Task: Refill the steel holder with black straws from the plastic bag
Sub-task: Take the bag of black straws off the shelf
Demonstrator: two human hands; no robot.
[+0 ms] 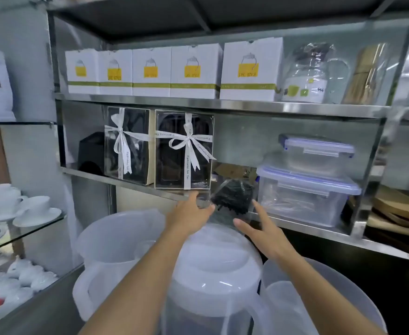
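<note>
Steel storage shelving, stacked with white gift boxes above and ribboned black boxes [184, 151] on the middle shelf [135, 183]. Plastic bag [232, 201] of black straws at that shelf's front edge, just right of the ribboned boxes, left hand [190, 215] touching its left side, right hand [262, 228] spread beside it. Barely begun, by the look of it: bag not yet lifted, steel holder nowhere in view.
</note>
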